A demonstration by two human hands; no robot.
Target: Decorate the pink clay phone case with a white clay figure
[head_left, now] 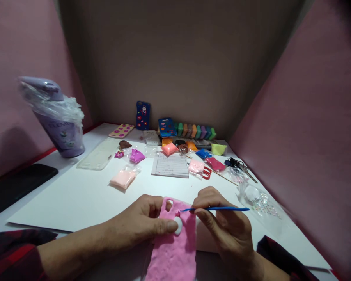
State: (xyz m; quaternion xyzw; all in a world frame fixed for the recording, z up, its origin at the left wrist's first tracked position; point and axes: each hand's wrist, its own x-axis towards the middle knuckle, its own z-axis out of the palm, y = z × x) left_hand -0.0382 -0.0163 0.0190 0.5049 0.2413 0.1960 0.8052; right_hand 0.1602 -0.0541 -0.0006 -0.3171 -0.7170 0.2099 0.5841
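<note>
Headcam: L hand (148, 218) grips case (173, 255) edge, R hand's (226, 224) tool (229, 208) clr of notepad (171, 167).

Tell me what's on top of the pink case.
On the pink case: a white rounded piece and, just above it, a small dark-pink piece. The thumb of the left hand covers part of the white piece, hiding whatever lies beneath it.

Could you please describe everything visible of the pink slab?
The pink slab is long and flat, with a lumpy, clay-like surface and a hole near its top left. It carries a white oval with a small darker-pink bit above. The left hand grips it over the near edge of the white board, thumb on the oval; the blue tool ends at that bit.
</note>
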